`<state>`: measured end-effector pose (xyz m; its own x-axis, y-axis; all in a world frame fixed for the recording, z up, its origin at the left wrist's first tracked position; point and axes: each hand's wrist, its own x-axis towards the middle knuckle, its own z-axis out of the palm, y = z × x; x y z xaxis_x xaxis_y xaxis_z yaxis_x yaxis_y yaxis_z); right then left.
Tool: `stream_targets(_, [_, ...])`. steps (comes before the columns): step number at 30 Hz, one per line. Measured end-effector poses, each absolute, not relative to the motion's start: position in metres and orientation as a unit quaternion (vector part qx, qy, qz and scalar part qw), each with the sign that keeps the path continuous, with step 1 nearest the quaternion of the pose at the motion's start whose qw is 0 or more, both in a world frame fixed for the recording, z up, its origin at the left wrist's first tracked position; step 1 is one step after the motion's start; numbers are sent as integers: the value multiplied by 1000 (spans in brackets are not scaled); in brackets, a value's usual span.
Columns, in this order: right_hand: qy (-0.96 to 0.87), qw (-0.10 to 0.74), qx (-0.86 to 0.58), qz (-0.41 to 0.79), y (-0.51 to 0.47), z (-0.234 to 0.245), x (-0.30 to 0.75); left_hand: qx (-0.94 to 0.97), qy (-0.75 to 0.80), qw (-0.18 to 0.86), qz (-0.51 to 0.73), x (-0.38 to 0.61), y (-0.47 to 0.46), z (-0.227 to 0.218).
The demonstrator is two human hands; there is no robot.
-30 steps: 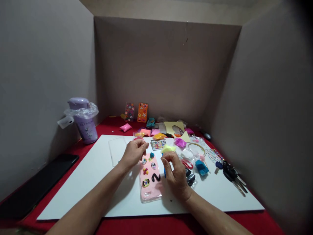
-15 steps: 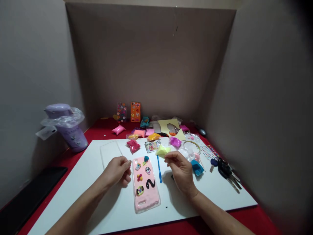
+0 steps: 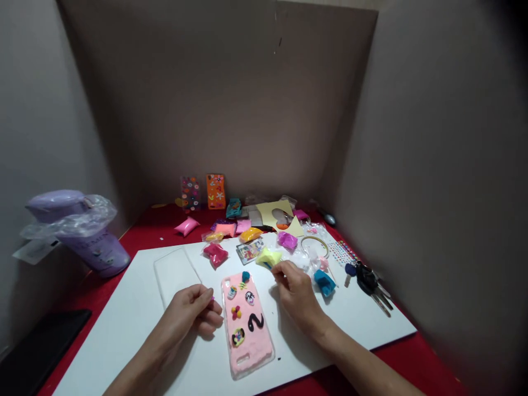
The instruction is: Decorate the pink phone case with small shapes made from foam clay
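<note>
A clear phone case coated in pink clay [image 3: 258, 352] lies in front of me, decorated with a flower, small charms and a black squiggle. To its left, my left hand [image 3: 196, 313] pinches a small pink bit of clay [image 3: 212, 298] between thumb and fingers. My right hand [image 3: 295, 291] is closed at the case's upper right, beside the pale yellow clay packet [image 3: 269, 256]. A little of a slim blue modelling tool [image 3: 270, 267] shows at its fingertips; the rest is hidden. Behind my left hand lies a plain clear case [image 3: 175, 269].
Clay packets, including a red one [image 3: 215, 254] and a blue one [image 3: 324, 283], ring the white board [image 3: 111, 330]. Keys [image 3: 373, 286] lie on its right edge. A lilac bottle [image 3: 93, 242] stands left. Two decorated cases, one orange [image 3: 216, 191], lean at the back.
The blue tool has gone from its place beside the pink case, and my right hand has closed on it. My left hand has come slightly lower. The view has turned a little right.
</note>
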<state>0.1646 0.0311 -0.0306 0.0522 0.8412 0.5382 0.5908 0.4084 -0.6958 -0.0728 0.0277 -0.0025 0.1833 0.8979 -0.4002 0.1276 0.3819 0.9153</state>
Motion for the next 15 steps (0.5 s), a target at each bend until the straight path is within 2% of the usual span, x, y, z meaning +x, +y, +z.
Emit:
stream_targets(6, [-644,516,-547,142,43,-33,181,471,531,625,326,-60,28,-8])
stream_targets(15, [-606,515,-547,261,24,-17,187,515,548,609,254,-37,26,11])
